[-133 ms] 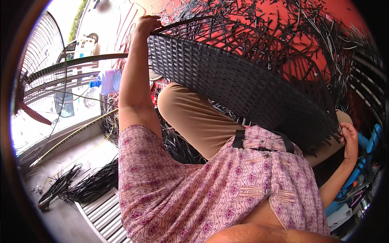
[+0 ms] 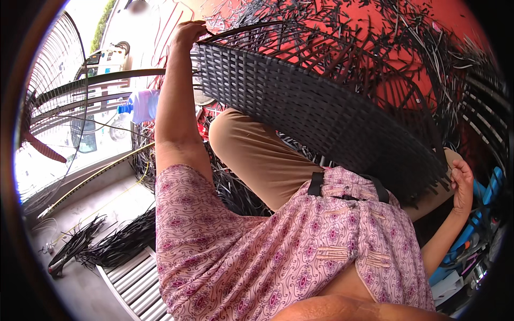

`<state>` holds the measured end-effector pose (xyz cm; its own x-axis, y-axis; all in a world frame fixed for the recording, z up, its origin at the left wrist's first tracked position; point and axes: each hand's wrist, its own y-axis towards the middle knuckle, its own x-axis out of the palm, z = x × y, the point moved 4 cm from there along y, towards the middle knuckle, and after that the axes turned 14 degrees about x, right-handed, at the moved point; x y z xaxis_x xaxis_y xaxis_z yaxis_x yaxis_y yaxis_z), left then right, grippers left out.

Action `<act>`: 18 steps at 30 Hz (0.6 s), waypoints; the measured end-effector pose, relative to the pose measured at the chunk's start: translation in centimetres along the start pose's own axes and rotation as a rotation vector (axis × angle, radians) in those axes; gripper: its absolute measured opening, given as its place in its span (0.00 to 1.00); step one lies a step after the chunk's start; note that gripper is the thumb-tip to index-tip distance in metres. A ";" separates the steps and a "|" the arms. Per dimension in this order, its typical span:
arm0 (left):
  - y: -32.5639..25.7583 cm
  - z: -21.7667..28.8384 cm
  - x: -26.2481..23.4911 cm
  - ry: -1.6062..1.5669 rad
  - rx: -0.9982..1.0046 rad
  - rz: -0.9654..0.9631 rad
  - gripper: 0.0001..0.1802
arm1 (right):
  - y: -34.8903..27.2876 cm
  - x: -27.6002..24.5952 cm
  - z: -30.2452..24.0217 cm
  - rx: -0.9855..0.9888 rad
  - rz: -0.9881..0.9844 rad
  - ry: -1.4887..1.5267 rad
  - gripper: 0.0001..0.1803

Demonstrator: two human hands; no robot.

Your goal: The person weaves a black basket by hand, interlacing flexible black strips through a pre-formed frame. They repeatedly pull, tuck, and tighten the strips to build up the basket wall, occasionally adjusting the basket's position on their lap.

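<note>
A dark woven rattan-style panel (image 2: 300, 96) lies across my lap, slanting from far left down to near right. Loose strip ends fringe its right end, and bare dark ribs stand along its far side. My left hand (image 2: 191, 32), arm stretched out, is closed on the panel's far left corner, where a strip runs along the rim. Just beyond the frayed right end, my right hand (image 2: 461, 179) is raised with curled fingers, a small gap from the strips. Whether a thin strip is pinched in it is hidden.
Black strip offcuts (image 2: 391, 27) litter the red floor (image 2: 332, 40). A wire-caged fan (image 2: 56, 80) and a blue-capped water jug (image 2: 143, 106) stand left. Bundles of black strips (image 2: 120, 241) lie beside a slatted white surface (image 2: 142, 283). Blue tubing (image 2: 490, 192) is at right.
My right hand has drawn slightly away from the panel's frayed end. My left hand and the panel's left corner have shifted slightly left.
</note>
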<state>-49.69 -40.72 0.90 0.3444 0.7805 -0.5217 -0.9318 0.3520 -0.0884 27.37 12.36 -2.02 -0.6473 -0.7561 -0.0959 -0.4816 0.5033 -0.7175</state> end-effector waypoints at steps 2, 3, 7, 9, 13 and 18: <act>-0.1 -0.2 -1.1 0.023 -0.040 0.046 0.16 | 0.4 -0.4 -0.1 0.063 -0.068 0.078 0.19; -0.3 -0.1 -1.9 0.125 -0.062 0.019 0.16 | 0.9 -0.4 0.0 0.034 -0.057 0.153 0.19; -0.4 -0.9 -3.1 -0.081 -0.059 0.150 0.17 | 2.3 0.6 0.7 -0.030 -0.071 0.330 0.18; -1.1 -0.9 -4.6 -0.131 -0.108 0.185 0.20 | 1.4 2.1 0.1 -0.020 -0.048 0.251 0.18; -3.0 0.1 -6.2 -0.295 -0.050 0.315 0.27 | -0.7 4.4 -0.8 0.002 -0.018 0.234 0.17; -2.0 -6.2 -8.4 -0.585 -0.035 0.219 0.25 | -1.9 2.5 1.4 -0.035 0.079 0.192 0.22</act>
<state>-51.44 -51.20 0.23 0.1417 0.9897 0.0194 -0.9876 0.1426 -0.0649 27.50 8.93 -1.80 -0.7832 -0.6216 -0.0150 -0.4427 0.5745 -0.6885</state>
